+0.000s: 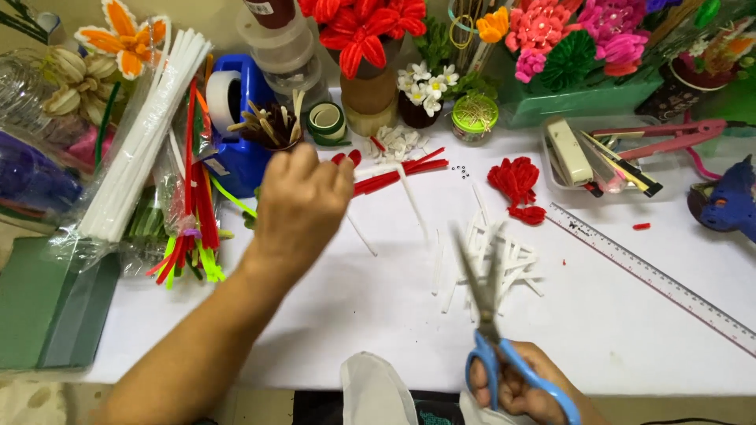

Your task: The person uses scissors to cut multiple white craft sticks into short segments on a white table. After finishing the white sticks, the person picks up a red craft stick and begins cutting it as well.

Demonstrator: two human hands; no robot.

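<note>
The left hand (pixel 303 206) reaches forward over the white table (pixel 614 330), fingers loosely curled; I cannot tell if it holds anything. It is near the red pipe cleaners (pixel 398 175) and the long white pipe cleaner (pixel 412 201). The right hand (pixel 516 386) is at the near edge of the table and grips the blue-handled scissors (pixel 492 330), blades pointing away and blurred. Just beyond the blades lies a heap of short white cut pieces (pixel 496 260). A clear ruler (pixel 654 275) lies to the right.
</note>
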